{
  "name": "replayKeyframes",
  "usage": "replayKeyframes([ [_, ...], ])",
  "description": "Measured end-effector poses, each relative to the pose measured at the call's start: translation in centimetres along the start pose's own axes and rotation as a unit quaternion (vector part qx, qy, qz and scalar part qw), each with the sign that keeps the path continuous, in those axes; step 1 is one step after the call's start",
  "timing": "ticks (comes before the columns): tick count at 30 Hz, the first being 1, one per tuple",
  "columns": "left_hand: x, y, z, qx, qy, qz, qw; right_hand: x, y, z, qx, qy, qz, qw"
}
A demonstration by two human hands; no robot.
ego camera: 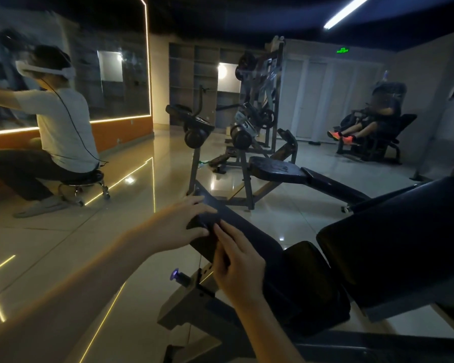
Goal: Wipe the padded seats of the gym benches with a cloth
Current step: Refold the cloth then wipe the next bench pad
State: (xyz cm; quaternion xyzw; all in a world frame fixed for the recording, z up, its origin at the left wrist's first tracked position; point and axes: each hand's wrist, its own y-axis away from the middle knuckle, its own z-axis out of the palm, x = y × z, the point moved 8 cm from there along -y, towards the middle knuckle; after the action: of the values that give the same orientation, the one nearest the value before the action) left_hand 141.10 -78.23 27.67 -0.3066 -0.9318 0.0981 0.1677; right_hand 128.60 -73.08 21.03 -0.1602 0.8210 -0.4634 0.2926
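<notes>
1. Your left hand (180,229) lies flat with its fingers spread, pressing a dark cloth (201,223) onto the narrow bench pad (247,231).
2. Your right hand (237,260) sits just behind it, fingertips touching the cloth. Its lower fingers curl at the pad's edge, and I cannot tell whether they grip anything.
3. The pad's long axis runs away from you, up and to the left. The rest of the pad lies beyond the left hand, so that hand is better placed to push along it.
</notes>
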Motion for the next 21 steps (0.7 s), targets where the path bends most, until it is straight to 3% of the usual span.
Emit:
replayKeyframes([
  [2,0.4,-0.3,0.6,-0.01,-0.04,0.003,0.999,2.6,2.6,-1.9,0.024,0.012,-0.011,1.0],
  [6,1.5,-0.4,1.8,-0.041,-0.063,0.05,0.996,6.7,5.6,-4.0,0.018,0.051,0.054,0.997],
  [13,1.3,0.1,2.1,-0.008,-0.084,0.08,0.993,8.7,6.9,-4.2,0.11,0.038,0.315,0.942],
  [21,1.1,-0.5,2.1,0.024,-0.092,0.079,0.992,1.5,-1.5,0.6,-0.016,0.023,0.153,0.988],
])
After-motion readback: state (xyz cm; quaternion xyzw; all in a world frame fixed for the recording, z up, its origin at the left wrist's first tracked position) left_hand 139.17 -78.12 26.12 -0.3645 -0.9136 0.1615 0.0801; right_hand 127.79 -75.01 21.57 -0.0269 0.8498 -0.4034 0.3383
